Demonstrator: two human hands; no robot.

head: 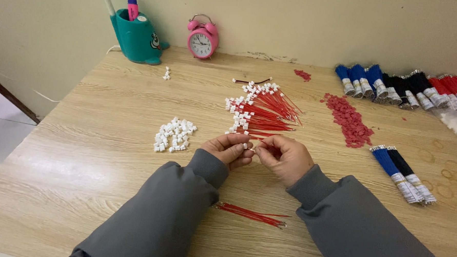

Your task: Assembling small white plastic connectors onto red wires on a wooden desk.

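Observation:
My left hand [229,149] pinches a small white plastic connector [245,145] at its fingertips. My right hand [284,156] is closed against it, pinching the end of a thin wire that is mostly hidden by the fingers. Both hands meet over the wooden table [83,153], just in front of a pile of red wires fitted with white connectors [260,110]. A heap of loose white connectors [175,135] lies to the left of my left hand. A few bare red wires [250,215] lie between my grey sleeves.
A pile of small red connectors [349,121] lies to the right. Blue and black wire bundles [404,173] lie at right front, with blue, black and red bundles [405,89] at the back right. A pink alarm clock [202,38] and a teal pen holder [136,36] stand by the wall.

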